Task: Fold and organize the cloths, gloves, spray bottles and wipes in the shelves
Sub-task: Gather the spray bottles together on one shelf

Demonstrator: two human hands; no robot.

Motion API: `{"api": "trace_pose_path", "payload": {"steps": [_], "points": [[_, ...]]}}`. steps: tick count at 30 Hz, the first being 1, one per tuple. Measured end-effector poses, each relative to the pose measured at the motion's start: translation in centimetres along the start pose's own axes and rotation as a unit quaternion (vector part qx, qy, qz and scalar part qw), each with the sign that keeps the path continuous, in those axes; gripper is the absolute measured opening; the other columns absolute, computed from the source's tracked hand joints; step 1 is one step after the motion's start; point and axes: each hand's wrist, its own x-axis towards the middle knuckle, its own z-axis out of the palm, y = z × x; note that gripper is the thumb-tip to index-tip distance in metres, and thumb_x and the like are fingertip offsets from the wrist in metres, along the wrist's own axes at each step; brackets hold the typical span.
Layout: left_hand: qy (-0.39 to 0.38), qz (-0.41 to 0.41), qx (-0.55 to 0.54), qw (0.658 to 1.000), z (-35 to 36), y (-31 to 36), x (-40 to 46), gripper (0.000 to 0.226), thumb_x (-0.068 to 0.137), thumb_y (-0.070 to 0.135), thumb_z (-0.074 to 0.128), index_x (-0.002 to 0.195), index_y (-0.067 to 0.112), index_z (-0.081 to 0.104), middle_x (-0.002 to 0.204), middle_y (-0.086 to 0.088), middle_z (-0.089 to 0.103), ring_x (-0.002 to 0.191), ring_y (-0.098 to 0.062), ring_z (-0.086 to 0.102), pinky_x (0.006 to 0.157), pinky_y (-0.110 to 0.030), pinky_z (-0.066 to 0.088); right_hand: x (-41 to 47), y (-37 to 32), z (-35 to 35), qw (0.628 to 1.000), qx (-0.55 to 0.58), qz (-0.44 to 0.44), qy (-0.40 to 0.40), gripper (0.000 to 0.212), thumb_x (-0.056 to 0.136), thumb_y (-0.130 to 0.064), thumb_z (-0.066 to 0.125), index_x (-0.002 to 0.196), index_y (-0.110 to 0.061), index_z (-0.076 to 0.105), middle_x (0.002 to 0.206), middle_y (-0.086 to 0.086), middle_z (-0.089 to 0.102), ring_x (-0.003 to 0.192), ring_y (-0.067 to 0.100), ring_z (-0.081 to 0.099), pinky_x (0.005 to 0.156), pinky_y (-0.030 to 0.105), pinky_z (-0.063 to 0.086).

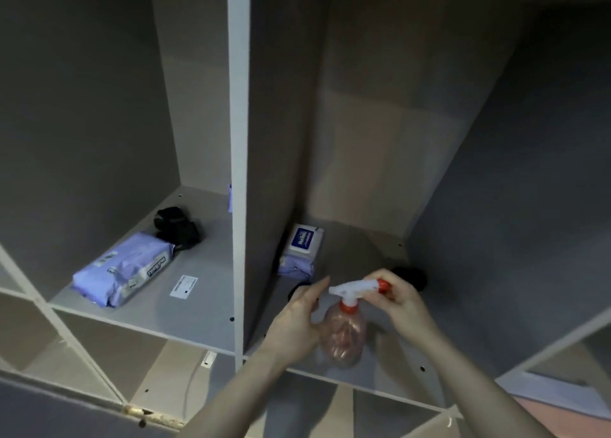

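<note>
A clear spray bottle (344, 335) with a white trigger head and an orange collar and nozzle stands near the front of the right compartment's shelf (373, 368). My right hand (401, 297) pinches the nozzle end of the head. My left hand (297, 318) lies against the bottle's left side with straight fingers. A purple wipes pack (299, 254) sits at the back left of this compartment. In the left compartment lie a larger purple wipes pack (127, 267) and a black bundle (177, 227), perhaps gloves or cloth.
A vertical white divider (238, 173) separates the two compartments. Dark items (411, 277) lie behind my hands, partly hidden. A white label (183, 286) is stuck on the left shelf. Lower compartments show beneath both shelves.
</note>
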Motion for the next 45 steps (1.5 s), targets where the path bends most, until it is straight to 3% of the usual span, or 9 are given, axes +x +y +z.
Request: {"api": "trace_pose_path", "payload": {"steps": [3,7,15,19,24,29,33,42,45], "points": [[-0.008,0.002,-0.063,0.998,-0.6,0.6,-1.6,0.06,0.081,0.036,0.073,0.135,0.038,0.047,0.125,0.016,0.055,0.114,-0.001,0.056,0.099,-0.027,0.046,-2.3,-2.8,0.3,0.998,0.036,-0.008,-0.051,0.017,0.085,0.005,0.063,0.085,-0.012,0.063,0.077,-0.011,0.065,0.071,-0.002,0.057,0.068,0.011,0.042],[-0.025,0.034,-0.114,0.993,-2.9,0.9,-5.4,0.019,0.084,0.032,0.072,0.103,0.033,0.072,0.09,0.012,0.073,0.086,-0.002,0.068,0.075,-0.021,0.05,-4.5,-5.5,2.6,0.993,0.068,-0.026,-0.089,0.013,0.078,-0.009,0.065,0.082,-0.021,0.065,0.082,-0.007,0.067,0.077,0.002,0.061,0.07,0.015,0.046],[0.149,0.017,0.141,0.979,-9.5,-2.3,-12.0,0.023,0.075,0.07,0.048,0.095,0.061,0.054,0.086,0.028,0.066,0.077,0.005,0.063,0.069,-0.019,0.048,-5.4,-9.3,12.1,0.981,0.107,-0.079,-0.138,0.025,0.083,-0.025,0.061,0.105,-0.036,0.058,0.1,-0.006,0.064,0.096,0.01,0.062,0.087,0.023,0.047],[0.228,-0.026,0.184,0.956,-13.4,-4.0,-12.9,0.031,0.07,0.073,0.042,0.093,0.056,0.054,0.08,0.022,0.067,0.075,-0.003,0.065,0.065,-0.023,0.046,-4.9,-11.4,16.4,0.97,0.087,-0.093,-0.209,0.068,0.085,-0.04,0.06,0.141,-0.044,0.021,0.146,-0.024,0.032,0.132,-0.008,0.035,0.105,0.011,0.029],[0.299,-0.068,0.162,0.938,-17.6,-5.8,-10.8,0.022,0.082,0.057,0.06,0.075,0.036,0.057,0.062,0.025,0.063,0.064,-0.006,0.062,0.056,-0.02,0.041,-1.9,-12.3,20.9,0.965,0.044,-0.086,-0.244,0.084,0.093,-0.028,0.06,0.15,-0.041,-0.001,0.154,-0.033,0.003,0.14,-0.016,0.006,0.109,0.008,0.018],[0.293,-0.116,0.162,0.935,-20.0,-6.7,-5.8,0.033,0.086,0.043,0.061,0.062,0.034,0.041,0.05,0.015,0.048,0.059,-0.012,0.053,0.053,-0.028,0.029,2.1,-10.9,27.1,0.984,0.035,0.038,-0.171,0.076,0.089,-0.037,0.063,0.145,-0.042,0.012,0.148,-0.024,0.023,0.134,-0.004,0.032,0.108,0.02,0.03],[0.265,-0.126,0.161,0.942,-21.7,-8.3,-1.2,0.027,0.087,0.044,0.058,0.076,0.02,0.055,0.067,0.002,0.066,0.074,-0.025,0.064,0.059,-0.033,0.037,5.9,-8.8,30.6,0.995,0.029,0.068,-0.073,0.066,0.07,-0.048,0.066,0.131,-0.042,0.042,0.131,-0.009,0.052,0.114,0.007,0.057,0.096,0.043,0.049],[0.108,-0.086,0.335,0.932,-24.2,-11.7,10.4,0.049,0.099,0.047,0.035,0.1,0.011,0.068,0.102,-0.013,0.07,0.101,-0.034,0.064,0.08,-0.036,0.048,12.7,-8.5,32.0,0.989,0.02,0.143,0.018,0.034,0.088,-0.023,0.056,0.095,-0.057,0.053,0.1,-0.02,0.064,0.093,0.004,0.061,0.081,0.02,0.048],[0.071,-0.097,0.302,0.946,-23.9,-12.8,14.0,0.053,0.099,0.051,0.032,0.105,0.013,0.068,0.106,-0.014,0.069,0.103,-0.032,0.063,0.082,-0.034,0.048,12.3,-7.0,32.1,0.979,0.047,0.198,0.0,0.054,0.088,-0.02,0.059,0.114,-0.063,0.039,0.108,-0.023,0.061,0.098,0.003,0.06,0.081,0.016,0.046]]}}
